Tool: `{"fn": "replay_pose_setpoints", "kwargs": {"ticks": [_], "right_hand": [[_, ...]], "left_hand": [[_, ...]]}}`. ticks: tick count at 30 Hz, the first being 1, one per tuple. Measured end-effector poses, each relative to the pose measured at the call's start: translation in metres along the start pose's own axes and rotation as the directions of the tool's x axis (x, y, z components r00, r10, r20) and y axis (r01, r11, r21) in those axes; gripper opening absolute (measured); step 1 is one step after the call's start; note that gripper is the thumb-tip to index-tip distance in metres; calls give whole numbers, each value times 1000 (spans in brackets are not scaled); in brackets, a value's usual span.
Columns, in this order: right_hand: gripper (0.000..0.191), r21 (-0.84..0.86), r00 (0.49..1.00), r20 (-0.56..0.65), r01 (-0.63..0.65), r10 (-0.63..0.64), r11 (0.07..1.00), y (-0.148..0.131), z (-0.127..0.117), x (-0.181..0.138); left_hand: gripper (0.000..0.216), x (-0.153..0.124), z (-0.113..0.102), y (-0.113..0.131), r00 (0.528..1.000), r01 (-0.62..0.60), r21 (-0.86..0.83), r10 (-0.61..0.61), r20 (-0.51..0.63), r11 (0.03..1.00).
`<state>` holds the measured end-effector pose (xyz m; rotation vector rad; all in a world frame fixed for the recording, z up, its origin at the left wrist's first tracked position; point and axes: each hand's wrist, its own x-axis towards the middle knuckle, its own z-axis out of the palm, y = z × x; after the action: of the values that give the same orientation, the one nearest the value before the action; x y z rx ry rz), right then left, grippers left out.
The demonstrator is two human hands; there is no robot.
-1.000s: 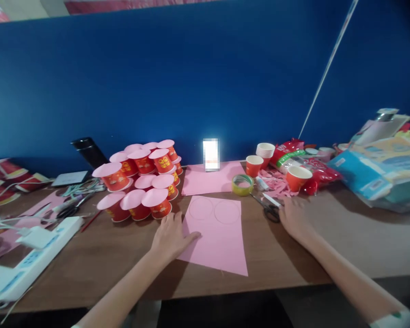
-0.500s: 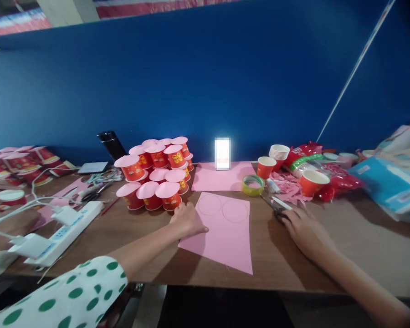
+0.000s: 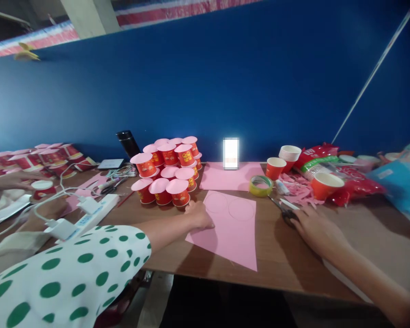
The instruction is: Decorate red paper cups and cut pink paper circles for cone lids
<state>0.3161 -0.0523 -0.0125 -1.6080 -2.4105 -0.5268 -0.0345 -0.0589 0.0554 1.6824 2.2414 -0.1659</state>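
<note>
A pink paper sheet (image 3: 235, 241) with two drawn circles lies on the table before me. My left hand (image 3: 200, 215) is at its left edge, thumb over the paper and fingers curled at the side; the grip is partly hidden. To the right, my right hand (image 3: 317, 230) rests low with fingers spread, touching the dark handles of a pair of scissors (image 3: 287, 216). A slim white tool (image 3: 289, 204) lies beside the scissors, its near end by my fingers. Just beyond my left hand stand stacked red paper cups (image 3: 162, 193) topped with pink paper discs.
Behind the sheet lie more pink paper (image 3: 215, 177) and a tape roll (image 3: 260, 186). Loose cups (image 3: 275, 167), pink scraps (image 3: 295, 189) and a red plastic package (image 3: 357, 184) are at right. A power strip (image 3: 85, 221) and another person's hand (image 3: 20, 180) are at left.
The view has turned slightly left, so the scene sits further right. Both hands stay at about the same places on the table. At far left, the other person's hand now shows by a cup.
</note>
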Motion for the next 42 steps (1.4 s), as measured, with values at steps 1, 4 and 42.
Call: {"fn": "replay_pose_setpoints", "kwargs": {"ticks": [1, 4, 42], "right_hand": [[24, 3, 1000, 5, 11, -11, 1000, -2, -1, 0], [27, 29, 999, 32, 0, -1, 1000, -6, -5, 1], [48, 787, 955, -146, -46, 258, 616, -37, -68, 64]], "left_hand": [[81, -1, 0, 1, 1000, -7, -10, 7, 17, 1000], [69, -2, 1, -2, 996, -50, -71, 55, 72, 996], [80, -8, -41, -19, 801, -297, -868, 598, 0, 398]]}}
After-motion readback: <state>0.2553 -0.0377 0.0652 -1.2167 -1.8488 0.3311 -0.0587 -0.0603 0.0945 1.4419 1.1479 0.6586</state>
